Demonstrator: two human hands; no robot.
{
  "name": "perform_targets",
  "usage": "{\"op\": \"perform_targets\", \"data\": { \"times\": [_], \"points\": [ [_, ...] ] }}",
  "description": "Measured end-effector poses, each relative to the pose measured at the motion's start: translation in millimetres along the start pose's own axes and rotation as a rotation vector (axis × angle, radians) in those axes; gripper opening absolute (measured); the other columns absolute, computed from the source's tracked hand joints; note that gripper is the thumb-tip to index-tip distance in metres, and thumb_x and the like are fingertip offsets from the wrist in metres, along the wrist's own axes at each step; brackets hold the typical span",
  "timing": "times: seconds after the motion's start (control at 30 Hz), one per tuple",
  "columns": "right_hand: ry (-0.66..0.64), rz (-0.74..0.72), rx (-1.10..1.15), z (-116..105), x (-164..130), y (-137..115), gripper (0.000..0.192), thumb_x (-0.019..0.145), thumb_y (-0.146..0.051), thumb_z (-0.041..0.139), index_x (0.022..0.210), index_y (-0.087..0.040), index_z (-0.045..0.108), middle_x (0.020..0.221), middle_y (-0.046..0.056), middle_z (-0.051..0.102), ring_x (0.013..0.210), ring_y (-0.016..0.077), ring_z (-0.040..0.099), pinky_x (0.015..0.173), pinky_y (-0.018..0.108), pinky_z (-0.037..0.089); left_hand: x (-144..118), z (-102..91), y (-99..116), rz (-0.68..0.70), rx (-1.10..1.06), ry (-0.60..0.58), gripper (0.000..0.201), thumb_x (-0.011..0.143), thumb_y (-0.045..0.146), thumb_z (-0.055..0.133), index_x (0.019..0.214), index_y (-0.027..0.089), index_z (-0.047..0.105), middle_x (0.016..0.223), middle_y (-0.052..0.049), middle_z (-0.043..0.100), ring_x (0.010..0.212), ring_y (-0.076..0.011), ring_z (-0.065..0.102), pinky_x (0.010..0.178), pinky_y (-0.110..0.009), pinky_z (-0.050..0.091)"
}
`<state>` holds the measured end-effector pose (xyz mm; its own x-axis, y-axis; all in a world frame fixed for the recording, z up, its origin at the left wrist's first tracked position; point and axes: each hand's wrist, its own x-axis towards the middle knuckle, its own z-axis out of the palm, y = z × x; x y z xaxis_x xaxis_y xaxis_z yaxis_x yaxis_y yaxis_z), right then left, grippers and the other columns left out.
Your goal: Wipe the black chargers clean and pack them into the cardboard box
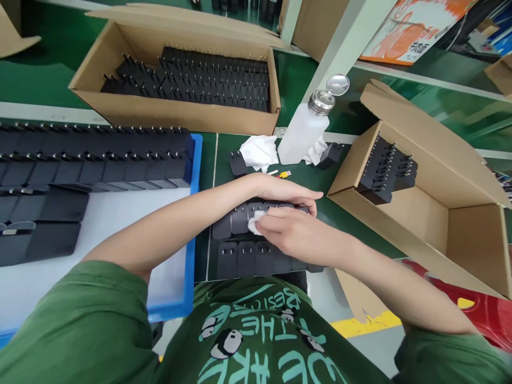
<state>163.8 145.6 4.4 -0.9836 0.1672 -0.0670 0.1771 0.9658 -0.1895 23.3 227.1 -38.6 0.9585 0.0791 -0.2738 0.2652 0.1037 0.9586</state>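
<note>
Two rows of black plug-in power adapters, one being the nearer row (247, 260), lie on the green table with their pins facing up. My right hand (298, 229) pinches a white cloth (255, 222), which touches the adapters in the farther row (239, 217). Just beyond it, my left hand (284, 188) reaches across that row with its fingers stretched out, some bent down at the row's right end. Both hands hide part of the farther row. A white pump bottle (302, 133) with its metal lid up stands past my left hand, among crumpled white cloths (259, 152).
At left is a blue-rimmed tray (192, 213) with many adapters. A long cardboard box (180, 114) full of adapters sits at the back. Another cardboard box (432, 218) at right holds several. Single adapters (238, 164) and a yellow-tipped connector (284, 174) lie near the bottle.
</note>
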Motion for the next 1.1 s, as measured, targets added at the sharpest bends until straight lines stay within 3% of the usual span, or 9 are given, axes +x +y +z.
{"op": "perform_targets", "data": {
  "times": [0.07, 0.17, 0.27, 0.47, 0.63, 0.7, 0.83, 1.1],
  "points": [
    [-0.026, 0.008, 0.009, -2.7, 0.7, -1.2, 0.040, 0.096, -0.003, 0.035, 0.070, -0.015, 0.062, 0.085, 0.007, 0.056, 0.077, 0.0193, 0.047, 0.065, 0.033, 0.040, 0.2, -0.1, -0.6, -0.008, 0.004, -0.002, 0.062, 0.101, 0.058, 0.018, 0.119, 0.022, 0.065, 0.123, -0.001, 0.063, 0.109, -0.0221, 0.052, 0.108, -0.037, 0.036],
    [-0.020, 0.135, 0.030, -8.6, -27.4, 3.7, 0.042, 0.098, -0.007, 0.032, 0.073, -0.018, 0.063, 0.079, 0.008, 0.056, 0.074, 0.0204, 0.050, 0.064, 0.035, 0.044, 1.1, 1.1, -1.6, 0.003, -0.010, -0.004, 0.061, 0.102, 0.056, 0.017, 0.121, 0.023, 0.063, 0.117, 0.001, 0.065, 0.105, -0.0209, 0.054, 0.106, -0.037, 0.037],
    [-0.015, 0.164, -0.001, -10.6, -46.4, 7.1, 0.043, 0.098, -0.010, 0.032, 0.074, -0.021, 0.064, 0.076, 0.007, 0.055, 0.071, 0.0206, 0.050, 0.064, 0.035, 0.047, 1.3, 2.7, -0.8, 0.008, -0.024, -0.012, 0.060, 0.102, 0.054, 0.016, 0.120, 0.023, 0.064, 0.113, 0.001, 0.066, 0.104, -0.0205, 0.055, 0.106, -0.036, 0.037],
    [-0.052, 0.092, 0.007, -3.9, -4.9, -4.2, 0.037, 0.095, -0.003, 0.034, 0.077, -0.015, 0.065, 0.086, 0.008, 0.056, 0.080, 0.0213, 0.050, 0.064, 0.034, 0.044, -1.1, 4.8, 3.0, -0.010, -0.021, 0.011, 0.056, 0.102, 0.054, 0.021, 0.116, 0.021, 0.064, 0.114, -0.001, 0.066, 0.102, -0.0210, 0.055, 0.104, -0.036, 0.037],
    [-0.019, 0.245, 0.018, -2.3, -31.8, -0.5, 0.041, 0.098, -0.009, 0.030, 0.081, -0.017, 0.066, 0.082, 0.009, 0.057, 0.076, 0.0226, 0.050, 0.067, 0.037, 0.045, 1.5, 4.3, -0.8, 0.016, -0.044, -0.003, 0.058, 0.101, 0.053, 0.019, 0.114, 0.021, 0.065, 0.104, -0.001, 0.067, 0.099, -0.0215, 0.056, 0.102, -0.037, 0.039],
    [-0.003, 0.238, -0.015, -0.1, -36.3, 0.4, 0.041, 0.097, -0.009, 0.030, 0.077, -0.018, 0.064, 0.080, 0.009, 0.056, 0.073, 0.0224, 0.049, 0.065, 0.037, 0.045, 2.9, 3.8, -1.9, 0.028, -0.047, -0.012, 0.058, 0.101, 0.054, 0.020, 0.112, 0.021, 0.066, 0.102, -0.002, 0.067, 0.097, -0.0214, 0.056, 0.102, -0.037, 0.039],
    [0.024, 0.157, -0.039, 4.1, -7.8, -5.2, 0.040, 0.094, -0.003, 0.031, 0.069, -0.016, 0.059, 0.076, 0.007, 0.052, 0.072, 0.0195, 0.047, 0.063, 0.033, 0.042, 3.6, 3.3, -1.0, 0.021, -0.038, -0.006, 0.060, 0.101, 0.056, 0.019, 0.108, 0.021, 0.068, 0.101, -0.002, 0.066, 0.094, -0.0209, 0.053, 0.100, -0.036, 0.039],
    [-0.013, 0.049, 0.090, -1.2, 33.4, -10.6, 0.032, 0.095, -0.003, 0.034, 0.078, -0.014, 0.060, 0.080, 0.006, 0.053, 0.073, 0.0180, 0.045, 0.064, 0.031, 0.038, 0.3, 6.9, 1.4, 0.038, -0.049, 0.021, 0.059, 0.102, 0.051, 0.020, 0.095, 0.019, 0.069, 0.097, -0.002, 0.065, 0.090, -0.0187, 0.051, 0.098, -0.033, 0.038]
  ]
}}
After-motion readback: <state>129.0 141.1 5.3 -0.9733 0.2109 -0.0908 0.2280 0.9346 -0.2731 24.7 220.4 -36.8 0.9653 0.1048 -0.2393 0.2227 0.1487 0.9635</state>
